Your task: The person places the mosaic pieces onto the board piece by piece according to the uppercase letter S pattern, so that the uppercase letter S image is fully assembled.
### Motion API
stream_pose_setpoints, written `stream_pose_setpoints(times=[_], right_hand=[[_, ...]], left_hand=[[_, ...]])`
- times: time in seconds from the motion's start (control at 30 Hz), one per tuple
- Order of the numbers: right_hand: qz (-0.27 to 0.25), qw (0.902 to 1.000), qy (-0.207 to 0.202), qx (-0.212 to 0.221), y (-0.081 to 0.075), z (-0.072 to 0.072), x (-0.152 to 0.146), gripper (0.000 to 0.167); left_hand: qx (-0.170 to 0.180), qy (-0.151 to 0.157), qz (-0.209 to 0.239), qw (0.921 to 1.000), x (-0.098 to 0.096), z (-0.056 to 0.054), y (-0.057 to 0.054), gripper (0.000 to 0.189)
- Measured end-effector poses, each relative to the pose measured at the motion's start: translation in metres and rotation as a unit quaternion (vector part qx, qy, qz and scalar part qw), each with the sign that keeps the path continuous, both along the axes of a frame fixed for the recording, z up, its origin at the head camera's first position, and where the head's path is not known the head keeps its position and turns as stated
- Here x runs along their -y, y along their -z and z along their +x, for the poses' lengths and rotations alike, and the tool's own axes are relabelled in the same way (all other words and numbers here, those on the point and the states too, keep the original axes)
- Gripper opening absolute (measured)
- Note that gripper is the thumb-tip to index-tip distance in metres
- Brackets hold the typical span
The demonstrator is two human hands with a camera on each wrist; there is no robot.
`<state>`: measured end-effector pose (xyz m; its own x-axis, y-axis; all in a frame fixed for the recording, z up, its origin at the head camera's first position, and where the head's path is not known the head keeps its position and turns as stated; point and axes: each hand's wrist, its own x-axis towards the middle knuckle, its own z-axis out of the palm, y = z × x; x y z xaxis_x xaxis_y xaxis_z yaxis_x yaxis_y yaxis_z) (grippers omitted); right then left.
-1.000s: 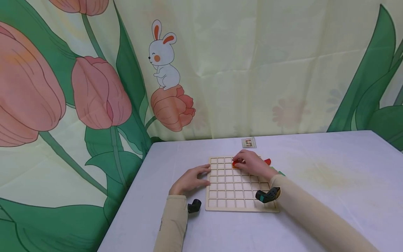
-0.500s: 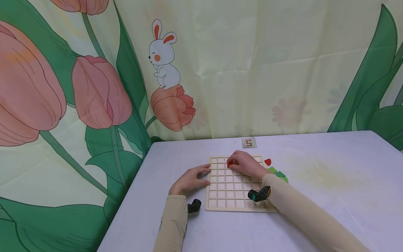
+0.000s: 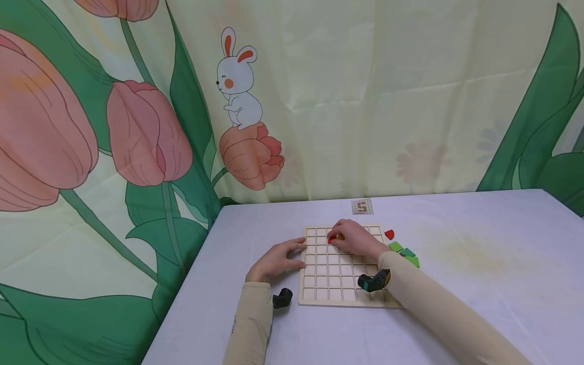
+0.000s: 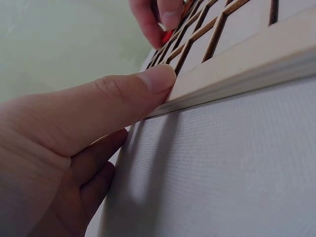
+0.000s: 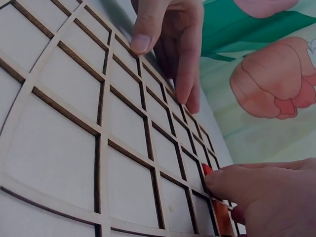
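A wooden grid board (image 3: 347, 303) of square cells lies on the table. At its left edge my left hand (image 3: 274, 261) touches the rim, fingers relaxed; the left wrist view has the thumb (image 4: 158, 79) lying on the frame. My right hand (image 3: 358, 239) is over the board's far rows, pinching a small red tile (image 5: 207, 169) between thumb and fingers. Beside those fingers, in the right wrist view, an orange tile (image 5: 223, 217) sits in a cell, partly covered. The right hand hides several far cells.
To the board's right lie a loose red piece (image 3: 389, 234), a light green tile (image 3: 396, 246) and a dark green tile (image 3: 407, 252). Behind the board is a small patterned card (image 3: 362, 206). A printed curtain (image 3: 328, 126) hangs past the table's far edge.
My right hand has moved left along the far rows with the red tile and now stays nearly still. More green tiles show beside the sleeve. The left hand has not moved.
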<state>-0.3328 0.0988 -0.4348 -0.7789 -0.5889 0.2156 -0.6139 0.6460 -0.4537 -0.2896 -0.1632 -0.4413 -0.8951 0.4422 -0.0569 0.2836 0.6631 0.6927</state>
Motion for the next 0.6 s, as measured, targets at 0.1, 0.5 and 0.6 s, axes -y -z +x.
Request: stream_pose_setpoints(times=[0.1, 0.5, 0.6], right_hand=[[-0.001, 0.9999, -0.002, -0.010, -0.0004, 0.0015, -0.0002, 0.017], [-0.002, 0.9999, 0.008, -0.010, 0.0011, 0.0046, -0.0003, 0.017], [-0.002, 0.9999, 0.012, -0.008, 0.0005, 0.0060, 0.0003, 0.020]], left_hand=[[0.002, -0.001, 0.002, 1.0000, 0.0005, 0.0000, 0.0006, 0.059], [-0.006, 0.005, -0.007, 0.9999, 0.0018, 0.0000, 0.0011, 0.060], [-0.006, 0.006, -0.007, 0.9999, 0.0024, 0.0008, 0.0001, 0.060]])
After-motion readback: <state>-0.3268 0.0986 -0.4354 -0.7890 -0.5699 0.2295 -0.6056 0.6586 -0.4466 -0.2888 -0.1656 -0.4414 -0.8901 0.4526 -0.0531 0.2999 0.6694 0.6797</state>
